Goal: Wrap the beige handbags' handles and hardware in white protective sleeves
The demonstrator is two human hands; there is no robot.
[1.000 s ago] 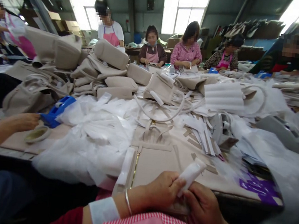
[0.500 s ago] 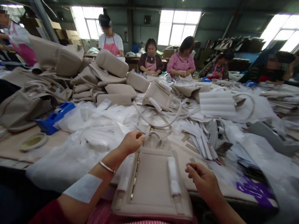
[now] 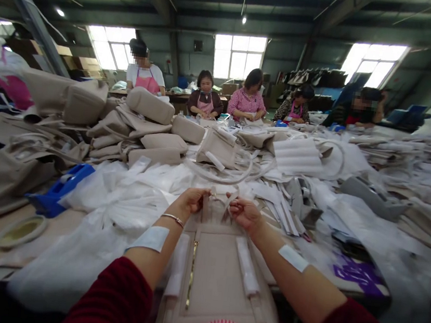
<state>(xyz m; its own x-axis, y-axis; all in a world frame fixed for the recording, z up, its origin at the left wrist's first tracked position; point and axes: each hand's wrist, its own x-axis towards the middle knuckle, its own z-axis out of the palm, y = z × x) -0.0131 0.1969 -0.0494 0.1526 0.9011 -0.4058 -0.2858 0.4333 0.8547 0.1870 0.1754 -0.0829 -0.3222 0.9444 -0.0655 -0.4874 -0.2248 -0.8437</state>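
A beige bag (image 3: 221, 272) lies in front of me, its near end against my checked apron. It has a gold zipper (image 3: 191, 274) on the left and white-wrapped straps (image 3: 246, 266) down both sides. At the bag's far end, my left hand (image 3: 194, 201) is closed on a thin beige strap (image 3: 205, 207). My right hand (image 3: 246, 215) pinches the looped part of a strap (image 3: 230, 199) just to the right. Small details between the fingertips are hard to make out.
A blue tape dispenser (image 3: 58, 189) and a tape roll (image 3: 21, 232) sit at left. White plastic wrapping (image 3: 114, 217) spreads beside the bag. Beige bags (image 3: 149, 106) are heaped behind. A grey tape dispenser (image 3: 304, 204) and a purple item (image 3: 360, 276) are at right. Several co-workers sit or stand beyond.
My right hand has moved left and forward from beside the bag to the strap at its far end, and has closed on it. My left hand stays at the strap.
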